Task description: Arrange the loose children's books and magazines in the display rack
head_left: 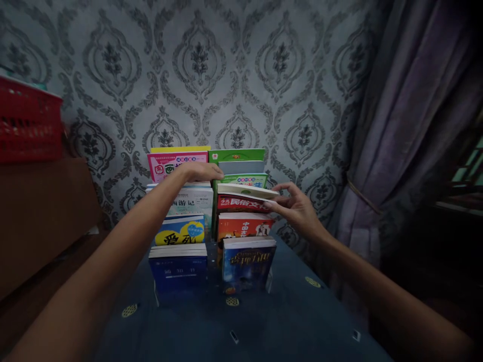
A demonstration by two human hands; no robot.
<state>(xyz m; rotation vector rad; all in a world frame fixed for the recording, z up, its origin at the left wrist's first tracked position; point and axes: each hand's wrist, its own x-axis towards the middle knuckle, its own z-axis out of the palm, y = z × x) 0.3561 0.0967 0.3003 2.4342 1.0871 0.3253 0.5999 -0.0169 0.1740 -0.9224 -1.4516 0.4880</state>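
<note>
Two columns of upright books stand in front of me, with clear holder edges showing at their front. My right hand [296,206] pinches the right edge of a red book [243,202] in the right column, thumb in front and fingers behind; its pale top edge leans toward me. My left hand [204,172] reaches over the left column, fingers together and bent down at the left edge of the green books [247,178]. What its fingertips hold, if anything, is hidden. An orange-red book [245,226] and a dark blue book [249,264] stand nearer me.
The left column holds a pink book [158,166], a pale book [192,203], a blue-and-yellow book [181,231] and a dark blue book [177,269]. All stand on a dark blue tablecloth [188,332]. A red basket [30,120] sits left; a tied curtain [362,201] hangs right.
</note>
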